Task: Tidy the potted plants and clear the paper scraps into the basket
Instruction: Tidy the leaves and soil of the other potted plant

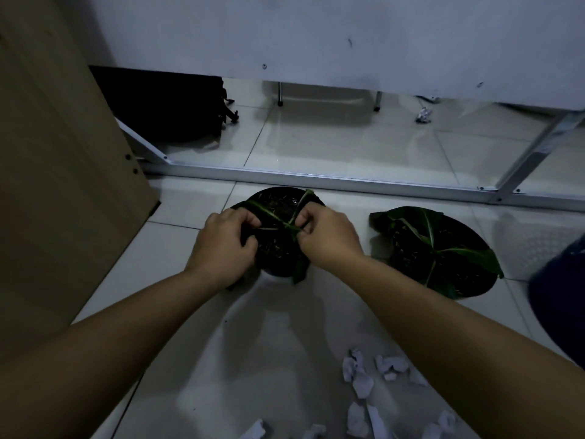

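Observation:
Two black pots with dark soil and green leaves stand on the tiled floor. The left potted plant [280, 213] is in the middle of the view. My left hand [223, 245] grips a leaf at its left rim. My right hand [326, 237] pinches a leaf stem near the pot's centre. The right potted plant [440, 251] stands untouched beside it. Several crumpled white paper scraps [364, 378] lie on the floor near me, at the lower right. A white perforated basket [525, 245] shows faintly at the right edge.
A brown cardboard panel [63, 172] leans at the left. A white metal frame bar [316, 180] runs across the floor behind the pots, below a white wall panel. A black bag [164, 103] sits at the back left. Dark blue cloth [560, 286] intrudes at the right.

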